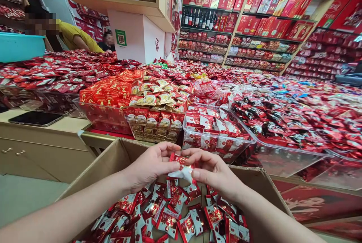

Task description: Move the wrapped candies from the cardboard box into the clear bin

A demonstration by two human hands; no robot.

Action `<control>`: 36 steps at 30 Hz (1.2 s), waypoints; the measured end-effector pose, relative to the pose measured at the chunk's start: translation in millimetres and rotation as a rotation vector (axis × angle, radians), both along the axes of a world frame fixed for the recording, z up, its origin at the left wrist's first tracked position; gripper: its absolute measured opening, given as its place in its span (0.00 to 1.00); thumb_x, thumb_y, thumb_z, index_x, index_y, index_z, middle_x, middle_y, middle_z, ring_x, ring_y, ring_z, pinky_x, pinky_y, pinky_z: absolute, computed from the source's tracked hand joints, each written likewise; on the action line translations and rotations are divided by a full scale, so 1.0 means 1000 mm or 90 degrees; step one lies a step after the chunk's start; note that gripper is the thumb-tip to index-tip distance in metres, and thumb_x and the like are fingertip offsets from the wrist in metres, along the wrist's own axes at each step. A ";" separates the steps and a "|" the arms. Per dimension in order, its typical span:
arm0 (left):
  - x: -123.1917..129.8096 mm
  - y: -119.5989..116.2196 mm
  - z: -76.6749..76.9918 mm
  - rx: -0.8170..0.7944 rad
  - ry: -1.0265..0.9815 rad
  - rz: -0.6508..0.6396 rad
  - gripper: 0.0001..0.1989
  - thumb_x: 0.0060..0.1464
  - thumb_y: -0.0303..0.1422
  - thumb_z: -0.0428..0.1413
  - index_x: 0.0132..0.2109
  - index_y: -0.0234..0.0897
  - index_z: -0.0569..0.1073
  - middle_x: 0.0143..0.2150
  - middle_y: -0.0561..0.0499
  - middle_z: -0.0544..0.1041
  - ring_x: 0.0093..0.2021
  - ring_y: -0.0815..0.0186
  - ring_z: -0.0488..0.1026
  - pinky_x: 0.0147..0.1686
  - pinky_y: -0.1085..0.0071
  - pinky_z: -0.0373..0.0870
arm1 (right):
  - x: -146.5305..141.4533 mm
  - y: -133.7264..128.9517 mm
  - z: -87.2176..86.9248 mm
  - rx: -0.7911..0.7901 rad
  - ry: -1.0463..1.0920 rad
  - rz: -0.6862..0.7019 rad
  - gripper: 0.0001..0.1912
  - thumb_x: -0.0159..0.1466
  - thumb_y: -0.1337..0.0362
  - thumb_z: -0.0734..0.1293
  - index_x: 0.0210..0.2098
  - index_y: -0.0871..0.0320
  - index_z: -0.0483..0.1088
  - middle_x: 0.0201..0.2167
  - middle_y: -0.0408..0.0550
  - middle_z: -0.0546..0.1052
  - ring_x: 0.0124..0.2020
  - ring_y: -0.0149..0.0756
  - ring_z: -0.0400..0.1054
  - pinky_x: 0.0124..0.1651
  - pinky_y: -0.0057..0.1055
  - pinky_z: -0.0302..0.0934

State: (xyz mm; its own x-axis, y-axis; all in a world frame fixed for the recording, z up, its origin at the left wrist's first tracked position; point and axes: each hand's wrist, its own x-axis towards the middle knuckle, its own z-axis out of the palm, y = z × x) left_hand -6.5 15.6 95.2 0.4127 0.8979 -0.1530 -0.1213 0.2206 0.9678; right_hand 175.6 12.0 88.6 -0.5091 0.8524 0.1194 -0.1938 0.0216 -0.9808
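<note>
Both of my hands meet above an open cardboard box (107, 162). My left hand (158, 163) pinches the left side of a small red and white candy packet (181, 160), thumb in front and fingers behind. On the packet's right side, my right hand (210, 169) closes thumb and fingers on it. Below my hands, many red and white wrapped candies (168, 222) lie loose in the box. Just beyond it stands a clear bin (219, 141) of red and white packets, beside a bin of durian packets (154, 122).
More clear bins heaped with red packets (109, 96) spread across the counter. A black phone (36, 118) lies at its left edge. A teal tub (21, 46) and a person in a yellow top (76, 35) are at the back left. Stocked shelves (212, 9) line the back wall.
</note>
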 end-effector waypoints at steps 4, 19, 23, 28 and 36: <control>0.004 -0.002 -0.003 0.113 0.049 0.011 0.19 0.41 0.24 0.57 0.42 0.38 0.63 0.38 0.52 0.70 0.37 0.69 0.69 0.37 0.71 0.67 | -0.004 0.000 -0.005 -0.089 -0.055 -0.044 0.15 0.47 0.62 0.68 0.33 0.60 0.66 0.30 0.44 0.70 0.29 0.27 0.64 0.32 0.26 0.59; 0.010 -0.008 -0.008 0.056 0.095 -0.004 0.22 0.39 0.26 0.58 0.44 0.37 0.60 0.38 0.51 0.72 0.38 0.66 0.70 0.37 0.70 0.66 | -0.015 -0.003 -0.017 -0.131 -0.019 -0.131 0.14 0.46 0.59 0.68 0.26 0.61 0.63 0.22 0.41 0.68 0.24 0.25 0.61 0.29 0.24 0.56; 0.009 -0.008 -0.009 0.053 0.091 -0.013 0.23 0.39 0.24 0.58 0.44 0.37 0.60 0.37 0.50 0.73 0.37 0.65 0.70 0.37 0.69 0.67 | -0.017 -0.004 -0.021 -0.139 0.002 -0.096 0.12 0.48 0.60 0.67 0.26 0.61 0.63 0.22 0.41 0.68 0.23 0.24 0.60 0.30 0.25 0.55; 0.007 -0.006 -0.004 0.035 0.071 -0.017 0.26 0.37 0.22 0.57 0.46 0.37 0.59 0.37 0.49 0.73 0.37 0.65 0.70 0.37 0.69 0.67 | -0.018 -0.003 -0.018 -0.143 0.019 -0.122 0.13 0.47 0.59 0.68 0.22 0.61 0.61 0.20 0.40 0.66 0.22 0.24 0.58 0.27 0.23 0.53; -0.007 -0.005 0.009 0.137 0.107 -0.077 0.25 0.44 0.36 0.55 0.50 0.43 0.58 0.40 0.51 0.70 0.41 0.65 0.66 0.40 0.70 0.63 | -0.013 -0.001 -0.006 0.060 -0.128 -0.113 0.15 0.53 0.55 0.62 0.23 0.62 0.65 0.18 0.42 0.65 0.20 0.25 0.56 0.24 0.23 0.51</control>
